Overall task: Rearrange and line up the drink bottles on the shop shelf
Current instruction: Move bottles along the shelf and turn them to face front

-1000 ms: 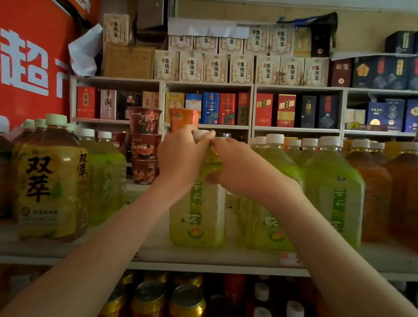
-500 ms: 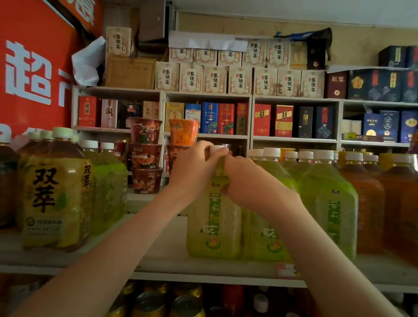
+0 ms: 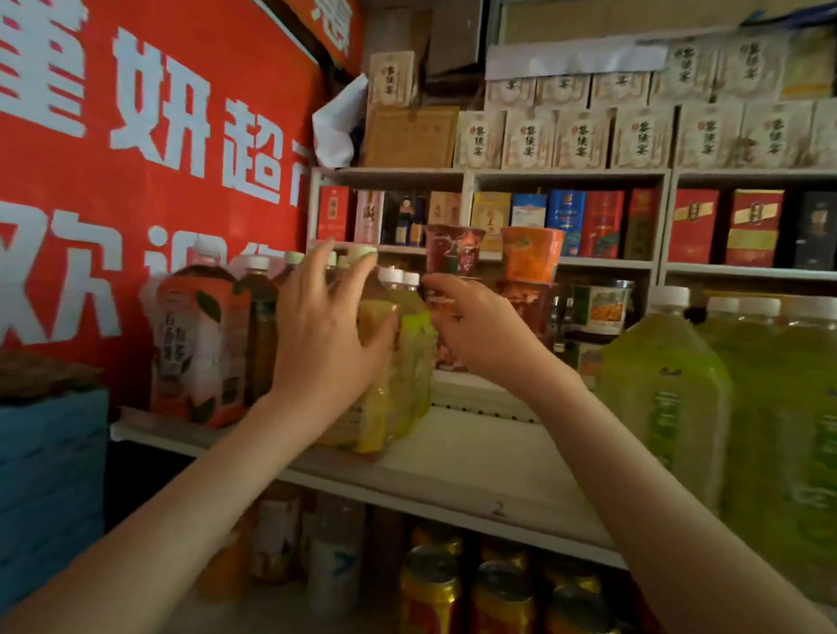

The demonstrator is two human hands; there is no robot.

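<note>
Large drink bottles stand on the white shelf (image 3: 468, 466). My left hand (image 3: 321, 337) is spread wide in front of a yellow-label bottle (image 3: 371, 404), with the thumb at its shoulder and the fingers up by the caps. A green bottle (image 3: 413, 368) stands close behind the yellow one. My right hand (image 3: 478, 323) hovers just right of these two with loosely curved fingers and holds nothing. An orange-label bottle (image 3: 196, 345) and a dark tea bottle (image 3: 260, 331) stand to the left. A row of big green bottles (image 3: 665, 404) fills the right side.
A bare stretch of shelf lies between the yellow bottle and the green row. Stacked noodle cups (image 3: 451, 255) stand behind. Red and gold cans (image 3: 426, 612) sit on the shelf below. A blue crate (image 3: 18, 471) is at the left, under a red banner (image 3: 116, 130).
Both hands have let go of the green bottle's neck and moved left to the yellow-label bottle. The view has swung left.
</note>
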